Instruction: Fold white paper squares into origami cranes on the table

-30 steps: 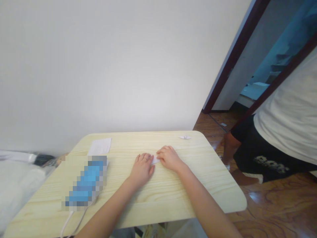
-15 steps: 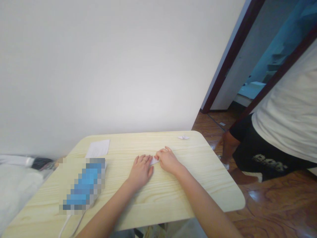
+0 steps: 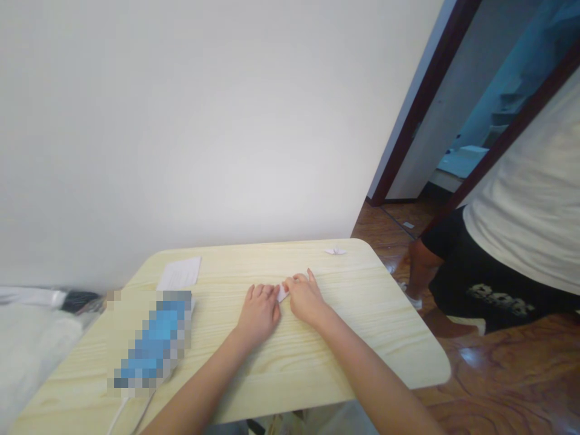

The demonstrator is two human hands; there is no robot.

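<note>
A small folded white paper (image 3: 282, 294) lies on the pale wooden table (image 3: 362, 338), mostly covered by my two hands. My left hand (image 3: 259, 311) rests palm down on its left part with the fingers curled over the paper. My right hand (image 3: 304, 296) presses on its right part, fingers bent and pinching the edge. Only a narrow strip of the paper shows between the hands.
A flat white sheet (image 3: 179, 272) lies at the table's back left. A small folded paper figure (image 3: 336, 251) sits at the back right edge. A blurred blue object (image 3: 151, 341) with a white cable lies at the left. A person in a white shirt and dark shorts (image 3: 512, 254) stands to the right.
My right hand has slid slightly left toward my left hand, covering more of the paper. The view has shifted a little.
</note>
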